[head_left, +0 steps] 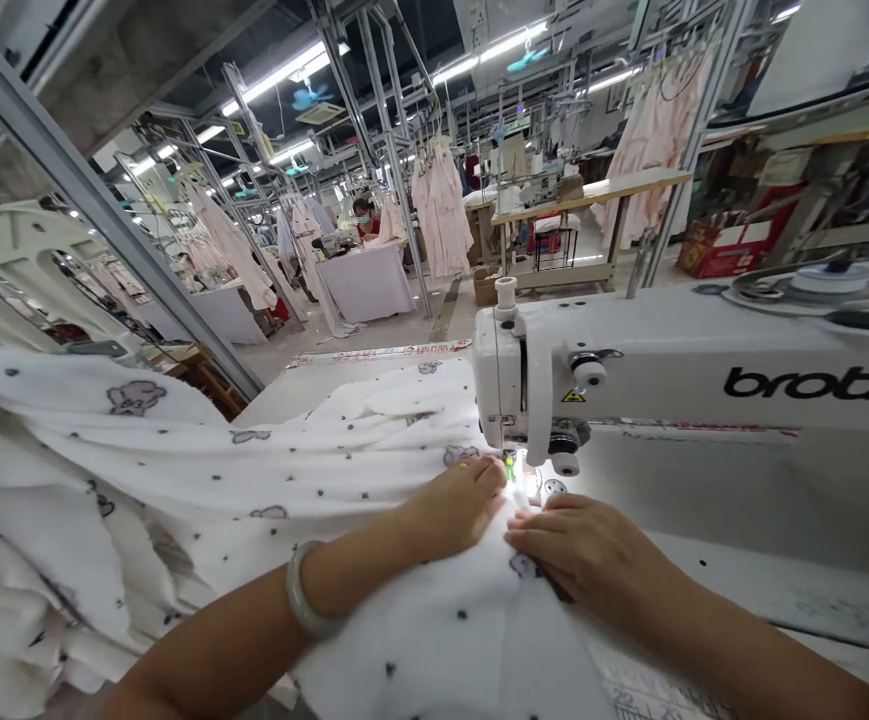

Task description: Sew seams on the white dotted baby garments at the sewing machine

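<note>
Two flat, open palms, left hand (pixel 453 510) and right hand (pixel 584 555), grip nothing as they press a white bear-printed cotton cloth (pixel 254 470) under the needle of a white metal sewing machine (pixel 704 370) at centre, seemingly mid-seam, where steady, even guiding is called for.

the white cloth (pixel 314 470) is thin and soft, printed with small dark dots and scattered grey cartoon animals (bears, by the look of them). it lies rumpled over the sewing table (pixel 779 590), heaped in loose folds at the left and drawn smoother toward the middle, where it runs under the head of the sewing machine (pixel 689 370). there the left hand (pixel 453 505) and the right hand (pixel 588 555) lie on it with fingers flat, close together. another fold spills over the near edge, toward the camera.
</note>
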